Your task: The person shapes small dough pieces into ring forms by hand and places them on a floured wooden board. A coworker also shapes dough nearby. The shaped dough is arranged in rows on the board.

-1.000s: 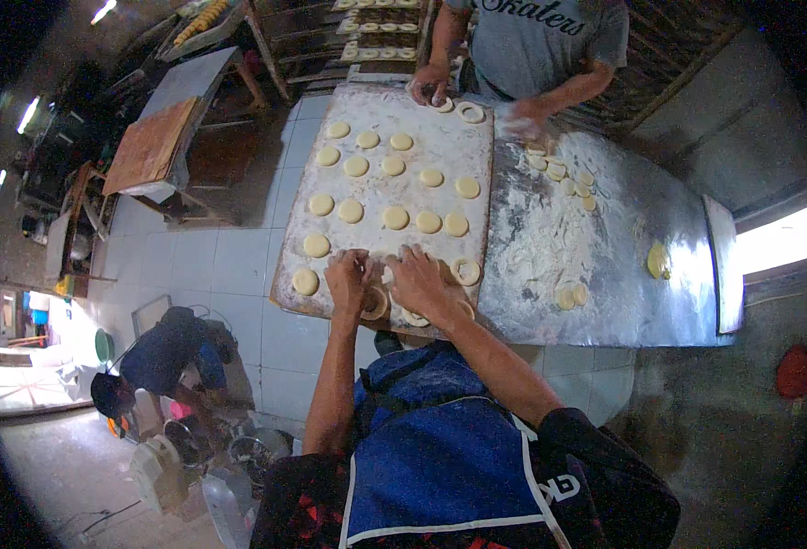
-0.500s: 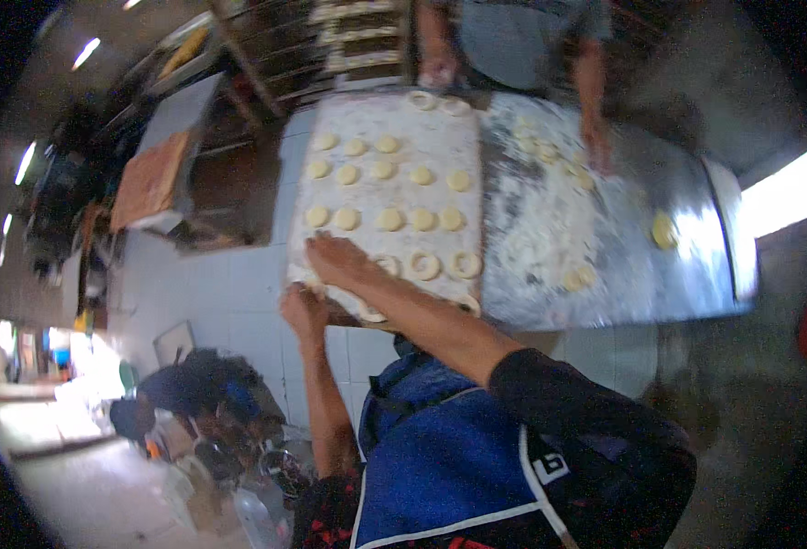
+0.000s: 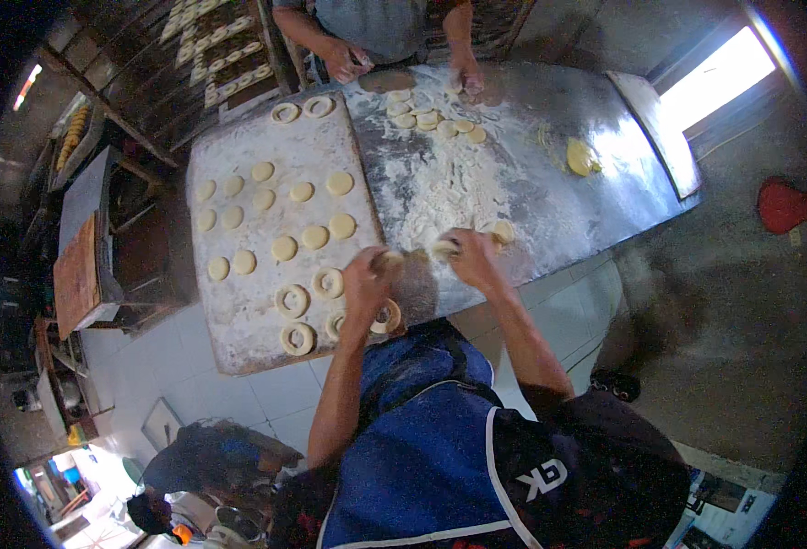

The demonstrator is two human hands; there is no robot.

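nearest the camera, below the long flour-dusted metal table (image 3: 550,137), hangs the person's blue apron with white trim (image 3: 422,457), and both bare forearms reach up from it to the table's near edge. the left hand (image 3: 367,274) has its fingers closed around a small pale piece of dough (image 3: 387,260); the right hand (image 3: 472,261) is pinched shut on another pale strip of dough (image 3: 444,247), held just above the table's near edge. whether the two pieces are joined i cannot tell, as the hands blur there. just below the left wrist a pale dough ring (image 3: 388,317) sits at the very lip of the floured wooden board (image 3: 238,339) that lies on the table's left part.

that ring looks the likeliest trouble: a brush from the forearm could push it off the edge to the tiled floor. the soft dough between the hands could also stretch thin and tear if pulled unevenly, or stick to unfloured fingers.

further along the board lie more rings (image 3: 293,300) and rows of flat round dough discs (image 3: 283,248), close enough that a carelessly set ring might fuse with a neighbour. on the table's far side another person's hands (image 3: 344,64) work beside a heap of small dough pieces (image 3: 431,119), and a yellow lump of dough (image 3: 580,157) rests toward the table's right end.
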